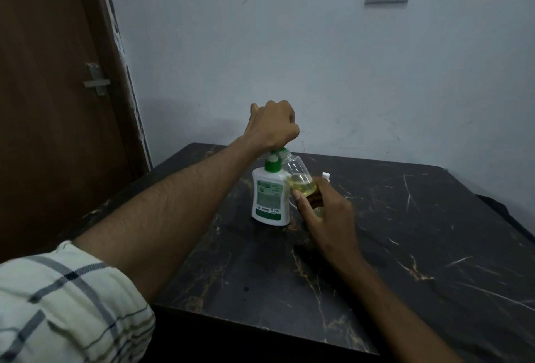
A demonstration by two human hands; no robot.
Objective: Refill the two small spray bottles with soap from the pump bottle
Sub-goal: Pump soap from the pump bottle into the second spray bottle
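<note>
At frame centre my left hand (272, 125) was fisted over the pump bottle (270, 194); my right hand (324, 212) gripped the tilted spray bottle (299, 178), partly filled. The second bottle remained, I judged.

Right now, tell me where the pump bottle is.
In the head view the pump bottle stands mid-table, left hand on its pump, beside the tilted spray bottle the right hand holds.
</note>
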